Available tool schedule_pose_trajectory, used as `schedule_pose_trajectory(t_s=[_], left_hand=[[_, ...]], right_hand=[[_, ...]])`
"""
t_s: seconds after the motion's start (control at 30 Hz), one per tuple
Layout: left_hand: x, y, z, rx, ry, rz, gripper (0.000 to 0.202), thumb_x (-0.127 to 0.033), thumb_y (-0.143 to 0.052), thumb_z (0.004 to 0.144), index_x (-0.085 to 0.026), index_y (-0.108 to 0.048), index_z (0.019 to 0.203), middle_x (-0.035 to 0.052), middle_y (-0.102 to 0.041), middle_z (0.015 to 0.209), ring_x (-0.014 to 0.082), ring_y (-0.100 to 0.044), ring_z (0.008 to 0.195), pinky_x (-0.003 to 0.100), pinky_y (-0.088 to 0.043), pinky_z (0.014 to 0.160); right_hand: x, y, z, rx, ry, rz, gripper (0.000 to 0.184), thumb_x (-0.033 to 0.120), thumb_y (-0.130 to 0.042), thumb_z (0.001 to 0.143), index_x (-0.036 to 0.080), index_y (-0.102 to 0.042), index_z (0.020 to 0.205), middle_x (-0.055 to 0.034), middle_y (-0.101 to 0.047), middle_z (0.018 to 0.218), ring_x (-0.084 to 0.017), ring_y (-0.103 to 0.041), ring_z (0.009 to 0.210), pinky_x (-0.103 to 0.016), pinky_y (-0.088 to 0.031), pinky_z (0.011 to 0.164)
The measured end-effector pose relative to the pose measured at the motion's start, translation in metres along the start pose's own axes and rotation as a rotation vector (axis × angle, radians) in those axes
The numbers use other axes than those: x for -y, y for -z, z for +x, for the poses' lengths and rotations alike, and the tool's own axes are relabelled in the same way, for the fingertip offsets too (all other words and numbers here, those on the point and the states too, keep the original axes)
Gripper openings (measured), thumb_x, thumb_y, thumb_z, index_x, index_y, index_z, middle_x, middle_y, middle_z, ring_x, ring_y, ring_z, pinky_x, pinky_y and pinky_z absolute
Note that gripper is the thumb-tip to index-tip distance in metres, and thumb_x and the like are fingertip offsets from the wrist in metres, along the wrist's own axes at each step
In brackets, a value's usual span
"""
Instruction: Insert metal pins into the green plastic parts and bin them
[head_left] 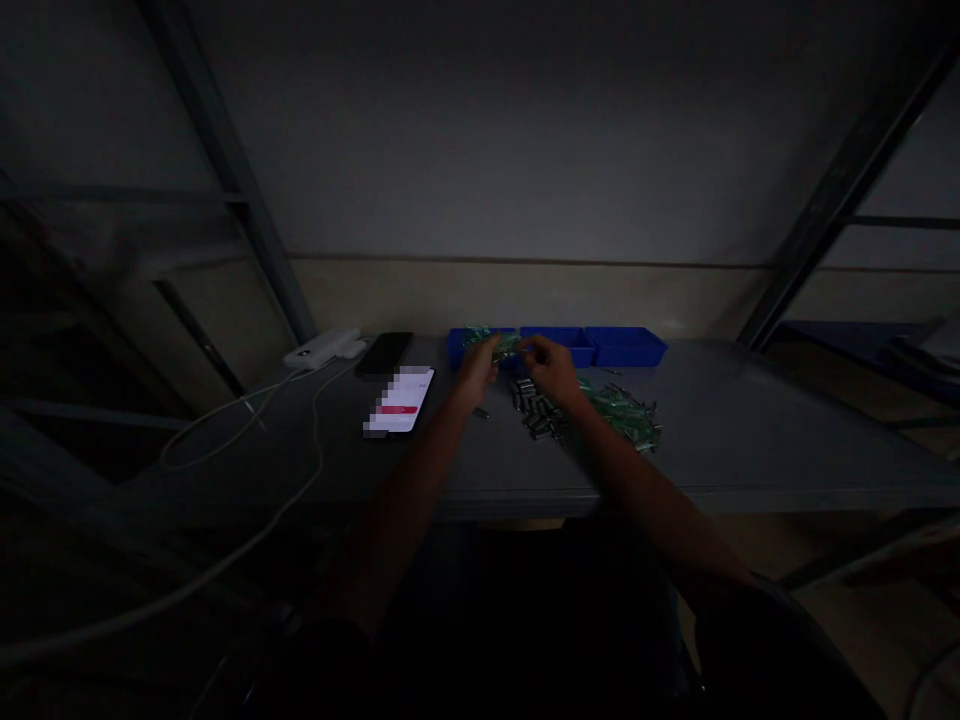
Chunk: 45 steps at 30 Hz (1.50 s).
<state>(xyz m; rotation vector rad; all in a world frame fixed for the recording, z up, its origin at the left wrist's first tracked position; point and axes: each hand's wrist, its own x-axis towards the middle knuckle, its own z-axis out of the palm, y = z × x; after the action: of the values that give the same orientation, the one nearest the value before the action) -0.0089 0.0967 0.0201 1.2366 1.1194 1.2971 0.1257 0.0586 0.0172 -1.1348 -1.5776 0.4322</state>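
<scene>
My left hand (478, 372) is closed around several thin, green, see-through pieces (508, 345), held just in front of the left blue bin. Close by on the right, my right hand (551, 368) has its fingers pinched together at the ends of those pieces. Whatever sits between its fingertips is too small and dark to make out. Beneath my right hand and forearm lies a heap of short, shiny metal cylinders (536, 412). A pile of similar green pieces (621, 412) adjoins it on the right, partly hidden by my forearm. One loose cylinder (481, 412) lies left of the heap.
Three blue bins stand in a row at the back: left (456, 350), middle (581, 352) and right (628, 348). Green pieces show in the left one. Left on the grey table (712, 430) are a lit phone (405, 400), a dark phone (386, 352), a white power strip (322, 349) and cables.
</scene>
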Motion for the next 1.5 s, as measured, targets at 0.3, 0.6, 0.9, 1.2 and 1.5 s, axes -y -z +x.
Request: schedule_pose_trajectory(t_s=[0.3,0.6,0.9,1.2,1.5], left_hand=[[-0.004,-0.006,-0.009,-0.064,-0.144,0.018,0.016,-0.025,-0.060,0.079,-0.017,-0.063,0.093,-0.0014,-0.060,0.072,0.0069,-0.049,0.054,0.018,-0.036,0.048],[0.000,-0.008,-0.006,-0.004,-0.241,-0.022,0.020,-0.026,-0.063,0.079,-0.018,-0.058,0.097,0.0025,-0.065,0.090,0.0073,-0.057,0.058,0.021,-0.048,0.058],[-0.002,-0.011,-0.011,0.075,-0.313,0.091,0.013,-0.009,-0.049,0.071,-0.017,-0.059,0.070,0.0030,-0.067,0.102,0.0155,-0.061,0.091,0.028,-0.051,0.076],[-0.003,-0.007,-0.006,0.043,-0.378,0.342,0.013,-0.018,-0.055,0.073,-0.018,-0.067,0.069,0.0033,-0.069,0.087,0.0195,-0.058,0.097,0.031,-0.044,0.089],[-0.007,-0.001,-0.006,0.055,0.075,0.083,0.047,-0.055,-0.040,0.086,-0.016,-0.065,0.078,0.0056,-0.065,0.069,0.0098,-0.050,0.050,0.022,-0.033,0.048]], right_hand=[[0.001,0.000,0.001,0.042,-0.111,-0.119,0.013,0.026,-0.054,0.074,0.018,-0.063,0.080,0.0041,-0.051,0.058,-0.011,-0.043,0.056,-0.024,-0.029,0.057],[-0.007,-0.006,0.005,0.103,-0.249,0.017,0.049,0.062,-0.049,0.077,0.018,-0.056,0.056,0.0037,-0.042,0.047,-0.010,-0.038,0.050,-0.024,-0.024,0.050],[0.000,0.003,0.010,0.064,-0.594,0.506,0.047,0.061,-0.047,0.080,0.019,-0.052,0.060,0.0025,-0.045,0.046,-0.009,-0.039,0.040,-0.024,-0.027,0.044],[-0.011,0.001,0.011,-0.110,-0.179,0.154,0.024,0.038,-0.055,0.076,0.016,-0.062,0.070,0.0036,-0.050,0.053,-0.010,-0.041,0.051,-0.023,-0.033,0.052],[-0.008,0.001,0.005,0.001,0.018,-0.273,0.037,0.029,-0.049,0.083,0.010,-0.070,0.107,-0.0035,-0.064,0.066,-0.014,-0.050,0.056,-0.026,-0.038,0.061]])
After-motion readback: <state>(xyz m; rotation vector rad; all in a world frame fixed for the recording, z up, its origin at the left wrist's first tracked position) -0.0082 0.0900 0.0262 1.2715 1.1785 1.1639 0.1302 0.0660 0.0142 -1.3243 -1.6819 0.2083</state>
